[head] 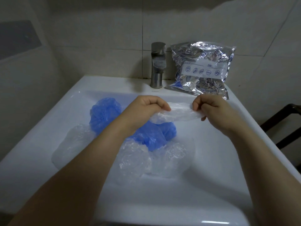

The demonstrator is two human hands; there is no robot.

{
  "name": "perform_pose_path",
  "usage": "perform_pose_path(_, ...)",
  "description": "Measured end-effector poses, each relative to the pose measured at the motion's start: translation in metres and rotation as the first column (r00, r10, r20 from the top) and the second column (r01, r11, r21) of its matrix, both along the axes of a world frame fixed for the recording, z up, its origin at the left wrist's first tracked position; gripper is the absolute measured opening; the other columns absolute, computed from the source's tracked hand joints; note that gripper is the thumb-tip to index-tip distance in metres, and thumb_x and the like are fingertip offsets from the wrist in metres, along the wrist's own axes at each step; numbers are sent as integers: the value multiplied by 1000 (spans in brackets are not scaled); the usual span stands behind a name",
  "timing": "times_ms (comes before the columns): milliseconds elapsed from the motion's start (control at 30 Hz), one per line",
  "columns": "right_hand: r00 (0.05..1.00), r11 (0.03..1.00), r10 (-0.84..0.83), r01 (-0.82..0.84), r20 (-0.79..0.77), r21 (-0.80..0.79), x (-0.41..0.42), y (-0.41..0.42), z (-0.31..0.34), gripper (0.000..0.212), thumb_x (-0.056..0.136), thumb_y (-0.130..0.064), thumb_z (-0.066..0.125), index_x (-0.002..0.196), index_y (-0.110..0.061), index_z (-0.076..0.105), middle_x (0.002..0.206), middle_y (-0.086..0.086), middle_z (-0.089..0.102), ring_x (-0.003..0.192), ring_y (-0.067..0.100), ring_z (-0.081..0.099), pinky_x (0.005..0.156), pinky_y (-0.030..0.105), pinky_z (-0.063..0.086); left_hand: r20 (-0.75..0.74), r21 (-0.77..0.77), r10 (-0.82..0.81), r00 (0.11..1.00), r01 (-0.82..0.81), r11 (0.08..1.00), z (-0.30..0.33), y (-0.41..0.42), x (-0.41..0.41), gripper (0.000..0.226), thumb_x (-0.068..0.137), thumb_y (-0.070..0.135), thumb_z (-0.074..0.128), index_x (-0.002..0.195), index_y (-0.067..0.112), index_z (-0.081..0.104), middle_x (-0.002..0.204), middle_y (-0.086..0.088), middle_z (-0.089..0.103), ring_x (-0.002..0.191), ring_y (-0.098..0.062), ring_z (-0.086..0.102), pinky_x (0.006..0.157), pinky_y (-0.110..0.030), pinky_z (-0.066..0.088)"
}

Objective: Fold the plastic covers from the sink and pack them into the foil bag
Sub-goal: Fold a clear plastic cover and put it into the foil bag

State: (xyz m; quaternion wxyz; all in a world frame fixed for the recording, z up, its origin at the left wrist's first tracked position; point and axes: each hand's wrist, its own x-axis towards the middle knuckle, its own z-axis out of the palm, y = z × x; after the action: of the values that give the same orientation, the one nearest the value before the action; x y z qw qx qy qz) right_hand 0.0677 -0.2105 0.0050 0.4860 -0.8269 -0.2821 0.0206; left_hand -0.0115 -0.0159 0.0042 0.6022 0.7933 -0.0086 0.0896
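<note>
A clear plastic cover is stretched between both hands above the white sink. My left hand pinches its left end and my right hand pinches its right end. In the basin lie blue plastic covers and several crumpled clear covers. The silver foil bag with blue fish prints leans against the tiled wall on the sink's back right ledge, beyond my right hand.
A steel tap stands at the back centre of the sink, just left of the foil bag. A dark frame stands to the right of the sink. Tiled walls close in behind and to the left.
</note>
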Motion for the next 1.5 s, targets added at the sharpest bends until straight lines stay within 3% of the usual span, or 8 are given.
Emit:
perform_pose_path(167,994,991,-105,105,3,88,-5,13,-5,25,85,-22,64,63,-17,53,58,-5,51,46,1,40,48,14,33,-48,-104,128,991,-132,986,-5,-7,5,36,83,23,66,50,20,50,56,1,45,61,-15,41,63,-26,34)
perform_pose_path(300,995,997,-75,75,58,-4,-9,10,1,27,71,-22,79,67,-19,52,61,-5,51,46,2,36,45,15,28,7,-61,137,991,-136,989,-7,-9,4,44,74,10,76,55,19,37,47,12,34,47,-5,29,48,-17,29)
perform_pose_path(567,990,997,-65,70,128,-36,-9,5,5,18,80,-12,71,70,-20,58,59,-6,51,46,1,38,43,11,29,-11,-43,-5,1000,5,999,2,1,0,38,77,-8,67,89,27,63,90,3,61,71,-8,53,71,-17,48)
perform_pose_path(767,974,978,-55,97,219,-183,-2,-1,4,23,81,-17,71,66,-29,56,64,-7,52,53,-2,46,48,10,31,112,456,88,990,-130,881,-1,8,4,17,82,8,67,98,15,69,101,2,54,87,-7,51,71,1,33)
perform_pose_path(933,982,966,-17,65,188,-252,2,-6,1,14,78,-24,73,70,-20,62,87,2,56,77,13,51,64,17,37,64,529,88,994,-109,842,0,20,4,6,90,21,59,91,25,63,78,12,54,72,-6,50,65,-9,39)
perform_pose_path(1067,1000,984,20,-22,-11,-177,-5,-5,5,21,82,-29,68,63,-19,65,59,0,56,55,10,41,48,14,31,-4,46,120,993,-120,992,5,21,5,19,91,9,55,85,26,53,78,0,56,58,-4,59,71,-28,56)
perform_pose_path(1267,980,994,101,-94,-174,47,-18,9,6,26,93,-18,54,71,-7,64,54,-1,62,50,5,44,52,12,39,-46,-443,430,901,-405,800,9,11,10,34,88,15,62,119,17,48,89,0,62,67,-6,59,65,-20,51)
perform_pose_path(1500,958,977,135,-86,-252,197,-37,41,-13,21,94,-16,53,74,-11,60,56,5,64,53,10,55,52,14,41,-366,-592,28,930,-256,764,-4,-32,2,20,87,28,61,90,9,61,94,-13,66,85,-26,60,72,-36,47)
